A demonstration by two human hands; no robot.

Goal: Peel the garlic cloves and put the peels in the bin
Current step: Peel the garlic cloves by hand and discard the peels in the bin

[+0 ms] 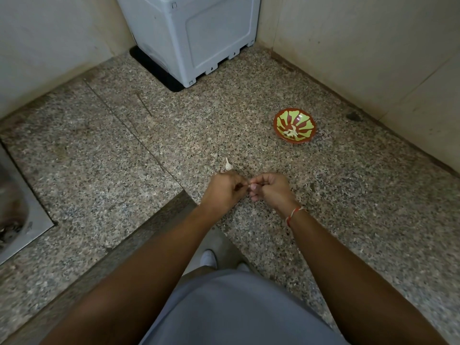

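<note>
together, the left hand (224,189) and right hand (270,189) pinch a small pale garlic clove (249,186) with curled fingers above the speckled granite counter (348,195); another white clove (228,165) lies just beyond.

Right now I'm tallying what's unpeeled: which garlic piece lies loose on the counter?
The pale garlic clove with the pointed tail, just beyond the left hand. The other pieces sit in the red-and-green bowl.

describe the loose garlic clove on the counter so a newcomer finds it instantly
Start at the grey appliance in the far corner of the speckled stone counter and come straight toward the person. The garlic clove lies alone just beyond the left hand. It is pale with a pointed tail, outside the red and green bowl.
</note>
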